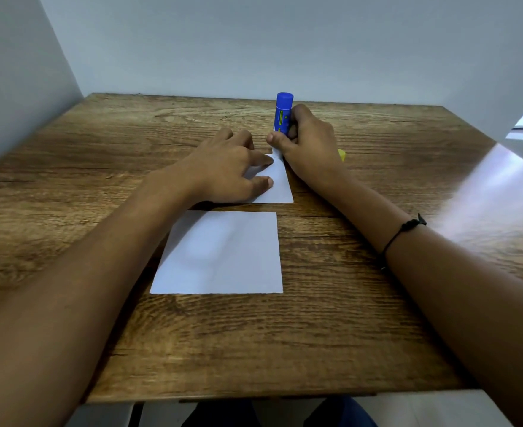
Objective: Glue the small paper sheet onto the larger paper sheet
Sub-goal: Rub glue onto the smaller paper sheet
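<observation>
A wooden table (331, 318) was seen from above, with grey walls rising behind it and at its left. At the left, the left hand (226, 171) was laid flat on the small paper sheet (277, 186), its fingers stretched out and pressed down on the sheet's left part, nothing being clasped by them. The sheet was pinned to the tabletop under that hand, and only its right strip was left uncovered, reaching from the thumb and forefinger toward the other hand. Just nearer the person than the pressing hand, and a little apart from the small sheet, the larger paper sheet (226, 254) was laid flat on the wood, touched by neither hand, with the left forearm crossing above its left corner. To the right of the pressing hand, the right hand (309, 143) was curled around a blue glue stick (283, 114), which was held roughly upright with its blue end up and its lower end at the far corner of the small sheet. Whether the glue touched the paper could not be told. A small yellow thing (341, 155) was partly hidden behind the gripping hand. A black cord (400, 234) was worn on the right wrist.
</observation>
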The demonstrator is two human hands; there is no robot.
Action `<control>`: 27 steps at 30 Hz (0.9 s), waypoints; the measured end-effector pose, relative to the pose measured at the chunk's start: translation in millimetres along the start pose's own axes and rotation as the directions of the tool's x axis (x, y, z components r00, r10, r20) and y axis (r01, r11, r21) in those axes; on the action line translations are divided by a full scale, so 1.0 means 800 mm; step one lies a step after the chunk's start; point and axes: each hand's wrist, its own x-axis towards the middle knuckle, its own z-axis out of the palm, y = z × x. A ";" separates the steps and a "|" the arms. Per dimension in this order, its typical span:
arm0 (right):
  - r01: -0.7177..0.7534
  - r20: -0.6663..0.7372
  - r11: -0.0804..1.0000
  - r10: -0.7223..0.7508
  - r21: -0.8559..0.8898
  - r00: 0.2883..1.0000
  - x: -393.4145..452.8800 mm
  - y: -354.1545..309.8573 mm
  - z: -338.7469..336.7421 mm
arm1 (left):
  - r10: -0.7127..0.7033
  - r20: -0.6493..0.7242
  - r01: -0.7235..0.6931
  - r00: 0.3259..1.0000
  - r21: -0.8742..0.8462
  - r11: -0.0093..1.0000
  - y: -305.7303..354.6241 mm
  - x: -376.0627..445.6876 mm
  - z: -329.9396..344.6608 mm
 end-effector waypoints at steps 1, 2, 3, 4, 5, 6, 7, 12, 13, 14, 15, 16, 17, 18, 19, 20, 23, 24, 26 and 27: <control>0.002 -0.001 1.000 -0.002 -0.002 1.000 0.000 0.000 0.000 | 0.000 -0.002 0.000 1.000 -0.001 1.000 0.000 0.000 0.000; 0.004 -0.001 1.000 -0.004 -0.004 1.000 0.000 0.000 0.000 | -0.001 -0.004 0.001 1.000 -0.001 1.000 0.000 0.000 0.000; 0.005 -0.002 1.000 -0.006 -0.005 1.000 0.000 0.001 0.000 | 0.000 -0.005 0.000 1.000 -0.001 1.000 0.000 0.000 0.000; 0.005 -0.004 1.000 -0.005 -0.004 1.000 0.000 0.001 0.000 | 0.001 -0.006 -0.001 1.000 -0.002 1.000 0.000 0.000 0.001; 0.004 -0.007 1.000 -0.004 -0.001 1.000 0.000 0.000 0.000 | 0.002 -0.007 -0.002 1.000 -0.004 1.000 0.000 -0.001 0.001; 0.002 -0.011 1.000 -0.002 0.004 1.000 -0.001 0.000 0.000 | 0.001 -0.008 -0.001 1.000 -0.007 1.000 0.000 -0.001 0.002; 0.002 -0.012 1.000 -0.002 0.009 1.000 -0.001 0.000 0.000 | 0.000 -0.011 0.000 1.000 -0.009 1.000 0.000 -0.001 0.002; 0.009 -0.005 1.000 -0.009 -0.002 1.000 -0.006 -0.002 -0.003 | -0.001 -0.018 0.001 1.000 0.010 1.000 0.000 -0.001 0.002; 0.011 -0.006 1.000 -0.011 -0.002 1.000 -0.007 -0.003 -0.004 | -0.004 -0.022 0.005 1.000 0.010 1.000 0.000 -0.001 0.003; 0.012 -0.006 1.000 -0.012 -0.002 1.000 -0.009 -0.004 -0.005 | -0.009 -0.024 0.010 1.000 0.011 1.000 0.000 -0.002 0.003; 0.014 -0.004 1.000 -0.014 -0.003 1.000 -0.010 -0.005 -0.005 | -0.013 -0.023 0.014 1.000 0.015 1.000 0.000 -0.002 0.003; 0.015 0.001 1.000 -0.015 -0.002 1.000 -0.013 -0.007 -0.006 | -0.015 -0.022 0.015 1.000 0.018 1.000 0.001 -0.002 0.003; 0.016 0.006 1.000 -0.016 0.000 1.000 -0.015 -0.007 -0.007 | -0.014 -0.024 0.015 1.000 0.020 1.000 0.001 -0.002 0.003; 0.016 0.010 1.000 -0.016 0.001 1.000 -0.017 -0.008 -0.007 | -0.013 -0.025 0.013 1.000 0.018 1.000 0.001 -0.001 0.003; 0.015 0.011 1.000 -0.015 0.002 1.000 -0.019 -0.010 -0.008 | -0.012 -0.026 0.013 1.000 0.015 1.000 0.001 -0.001 0.003; 0.013 0.009 1.000 -0.013 0.004 1.000 -0.021 -0.011 -0.009 | -0.011 -0.026 0.012 1.000 0.013 1.000 0.001 -0.001 0.002; 0.017 0.007 1.000 -0.017 0.001 1.000 -0.029 -0.015 -0.013 | -0.003 -0.031 0.004 1.000 0.014 1.000 0.001 -0.001 0.002; 0.020 0.011 1.000 -0.020 0.000 1.000 -0.032 -0.016 -0.014 | -0.004 -0.034 0.005 0.999 0.011 1.000 0.001 -0.001 0.003; 0.020 0.017 1.000 -0.020 -0.002 1.000 -0.036 -0.018 -0.016 | -0.006 -0.040 0.006 0.999 0.004 1.000 0.001 -0.001 0.004; 0.022 0.019 1.000 -0.022 -0.002 1.000 -0.038 -0.019 -0.016 | -0.006 -0.044 0.006 0.999 0.002 1.000 0.000 -0.001 0.005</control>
